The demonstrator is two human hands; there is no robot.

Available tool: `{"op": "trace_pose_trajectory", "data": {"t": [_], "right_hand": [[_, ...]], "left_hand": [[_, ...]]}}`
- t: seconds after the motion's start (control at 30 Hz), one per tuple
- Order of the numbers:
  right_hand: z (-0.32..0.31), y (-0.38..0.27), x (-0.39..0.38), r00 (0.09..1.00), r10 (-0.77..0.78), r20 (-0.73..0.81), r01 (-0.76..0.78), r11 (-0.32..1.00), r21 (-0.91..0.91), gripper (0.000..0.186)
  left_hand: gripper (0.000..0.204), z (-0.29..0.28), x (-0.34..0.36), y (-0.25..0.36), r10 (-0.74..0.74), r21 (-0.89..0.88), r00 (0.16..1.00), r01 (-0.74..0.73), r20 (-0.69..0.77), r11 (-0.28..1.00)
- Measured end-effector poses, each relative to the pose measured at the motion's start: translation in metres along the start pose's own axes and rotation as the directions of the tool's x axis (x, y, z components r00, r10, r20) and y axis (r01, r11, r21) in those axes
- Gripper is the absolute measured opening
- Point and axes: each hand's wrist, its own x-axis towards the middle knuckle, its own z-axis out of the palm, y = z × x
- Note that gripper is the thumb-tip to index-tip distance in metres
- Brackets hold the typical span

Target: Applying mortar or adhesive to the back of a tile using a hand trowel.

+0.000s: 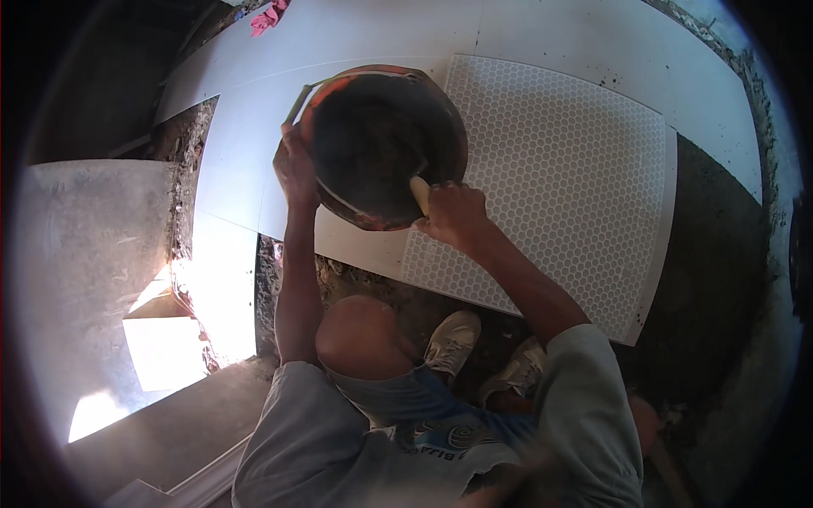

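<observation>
A round, dark bucket (457, 127) with reddish-orange patches along its rim rests over pale floor tiles. My left hand (296, 173) is closed on the left side of the bucket, beside its raised handle. Held in my right hand (456, 212) is a trowel (420, 195) by its light-coloured grip, at the near right part of the bucket. The trowel's blade reaches down inside and is mostly lost in shadow. What the bucket contains is too dark to make out. Just right of the bucket lies a tile (559, 169) with a raised honeycomb pattern facing up.
Smooth white tiles (233, 161) spread to the left and behind. Bare dark ground (711, 220) shows to the right, and rough soil lies between the tiles and my shoes (453, 339). A pink crumpled cloth or wrapper (269, 17) sits at the far left.
</observation>
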Motion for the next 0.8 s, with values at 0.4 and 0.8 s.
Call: {"op": "trace_pose_trajectory", "data": {"t": [0.4, 0.8], "right_hand": [[-0.061, 0.012, -0.008, 0.982, -0.067, -0.178, 0.04, 0.988, -0.15, 0.033], [-0.049, 0.045, 0.041, 0.889, -0.264, -0.375, 0.049, 0.867, -0.495, 0.025]], "left_hand": [[0.061, -0.001, 0.012, 0.001, 0.092, 0.144, 0.991, -0.105, 0.095, 0.984], [0.063, 0.029, 0.01, 0.031, 0.194, 0.215, 0.96, -0.237, 0.202, 0.947]]}}
